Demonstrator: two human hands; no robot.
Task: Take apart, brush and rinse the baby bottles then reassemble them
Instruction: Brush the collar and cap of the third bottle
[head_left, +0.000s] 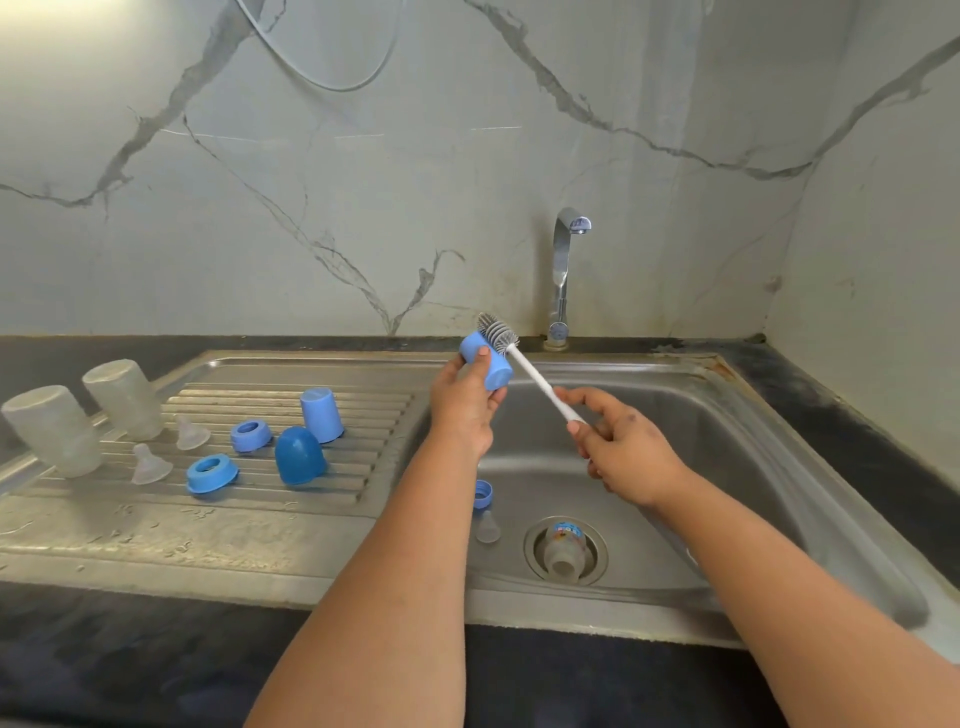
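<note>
Bottle (563, 551) in the sink (727, 447) (over the drain); caps (311, 431) on the drainboard (156, 525), left.

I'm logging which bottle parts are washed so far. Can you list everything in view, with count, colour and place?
Bottle bodies: 2, clear, upside down, drainboard left.
Teats: 2, clear, drainboard.
Collar rings: 2, blue, drainboard.
Caps: 2, blue, drainboard.
Bottle: 1, clear, on its side over sink drain.
Ring: 1, blue, in sink.
Teat: 1, clear, in sink.
Tap: 1, chrome, behind sink.
Left hand: holds blue cap.
Right hand: holds white brush.
</note>
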